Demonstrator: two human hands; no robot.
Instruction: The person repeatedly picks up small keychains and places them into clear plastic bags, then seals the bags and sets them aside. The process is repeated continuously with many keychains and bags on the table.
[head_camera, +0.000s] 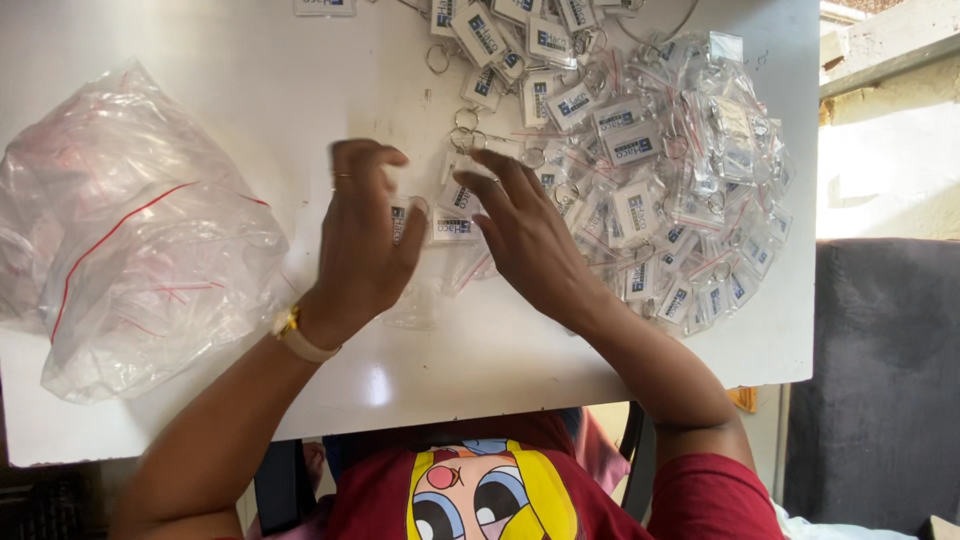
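Working low over the white tabletop (300, 100), your left hand (362, 245) pinches a clear rectangular keychain tag (400, 224) in its grip, while your right hand (525, 235), fingers spread, rests on another tag (455, 226). Beyond lies the bagged keychain pile (660, 190); empty plastic bags (130, 230) sit left.

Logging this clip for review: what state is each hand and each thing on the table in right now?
Left hand: fingers curled, on a keychain tag.
Right hand: fingers spread, resting on the tags.
Keychain tag: between the two hands, lying flat, not bagged.
Loose tags: unbagged, rings attached, heaped at the table's top edge.
Bagged tags: in small clear zip bags, piled on the right.
Big plastic bag: crumpled, lying on the left.
Table: white, scuffed.
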